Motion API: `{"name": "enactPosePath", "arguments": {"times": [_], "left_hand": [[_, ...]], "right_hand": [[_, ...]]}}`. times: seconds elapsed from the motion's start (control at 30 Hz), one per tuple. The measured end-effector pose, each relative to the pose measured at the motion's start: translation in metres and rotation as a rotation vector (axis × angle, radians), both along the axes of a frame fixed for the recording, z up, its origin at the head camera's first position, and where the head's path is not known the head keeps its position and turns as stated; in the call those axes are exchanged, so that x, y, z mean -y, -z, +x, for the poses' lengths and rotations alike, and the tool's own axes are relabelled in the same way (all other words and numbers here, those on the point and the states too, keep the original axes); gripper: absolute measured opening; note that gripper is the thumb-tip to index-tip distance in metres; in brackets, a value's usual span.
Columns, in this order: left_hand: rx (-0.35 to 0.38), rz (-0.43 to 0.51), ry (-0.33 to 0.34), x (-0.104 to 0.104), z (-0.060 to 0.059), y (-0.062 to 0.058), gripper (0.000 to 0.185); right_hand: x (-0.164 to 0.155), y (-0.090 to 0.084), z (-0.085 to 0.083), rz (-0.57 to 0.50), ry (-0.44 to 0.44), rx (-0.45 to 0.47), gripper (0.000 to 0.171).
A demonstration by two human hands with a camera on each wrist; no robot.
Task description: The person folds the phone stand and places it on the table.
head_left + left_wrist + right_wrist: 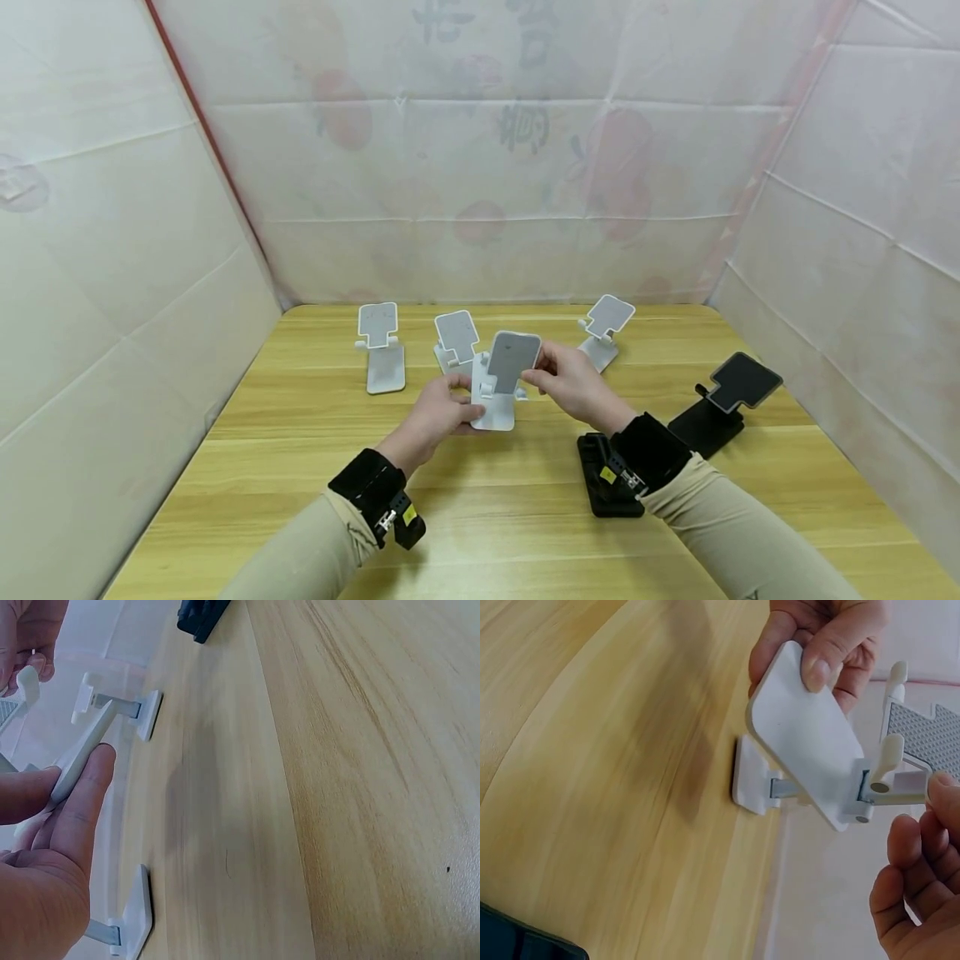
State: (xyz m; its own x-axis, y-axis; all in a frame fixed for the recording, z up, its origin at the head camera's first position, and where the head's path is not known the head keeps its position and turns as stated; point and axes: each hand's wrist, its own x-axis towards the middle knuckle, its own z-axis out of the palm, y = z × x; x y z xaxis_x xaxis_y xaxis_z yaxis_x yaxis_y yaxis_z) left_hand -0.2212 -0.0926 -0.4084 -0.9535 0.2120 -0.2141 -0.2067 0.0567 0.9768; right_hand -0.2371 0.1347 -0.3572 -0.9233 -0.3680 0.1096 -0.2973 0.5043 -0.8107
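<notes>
Both hands hold one white phone stand [504,377] above the middle of the wooden table [480,508]. My left hand [459,408] grips its flat base, thumb on top and fingers beneath; the left wrist view shows that base [81,754] edge-on between thumb and fingers [79,806]. My right hand [537,372] pinches the right edge of the tilted, grey-padded rest plate [513,360]. In the right wrist view the base [802,727] sits under the left thumb [821,664], and the right fingers [922,877] curl by the padded plate [930,739].
Three more white stands [381,357] [454,337] [604,327] stand unfolded in a row at the back. A black stand [723,398] is unfolded at the right, and a folded black one [600,479] lies by my right wrist. White sheeting walls off three sides.
</notes>
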Motion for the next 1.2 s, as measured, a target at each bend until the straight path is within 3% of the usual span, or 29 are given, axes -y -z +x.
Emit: {"name": "enactPosePath", "arguments": {"times": [0.23,0.7,1.2], "left_hand": [[-0.013,-0.014,-0.002,-0.001,0.0,0.0,0.035],[-0.011,-0.013,0.025,-0.001,0.0,-0.001,0.036],[-0.028,-0.033,0.031,-0.003,0.002,-0.002,0.037]], "right_hand": [[0.0,0.003,0.0,0.039,0.001,-0.1,0.011],[-0.001,0.012,-0.003,0.115,0.015,-0.451,0.015],[-0.003,0.02,-0.004,0.127,0.043,-0.668,0.017]]}}
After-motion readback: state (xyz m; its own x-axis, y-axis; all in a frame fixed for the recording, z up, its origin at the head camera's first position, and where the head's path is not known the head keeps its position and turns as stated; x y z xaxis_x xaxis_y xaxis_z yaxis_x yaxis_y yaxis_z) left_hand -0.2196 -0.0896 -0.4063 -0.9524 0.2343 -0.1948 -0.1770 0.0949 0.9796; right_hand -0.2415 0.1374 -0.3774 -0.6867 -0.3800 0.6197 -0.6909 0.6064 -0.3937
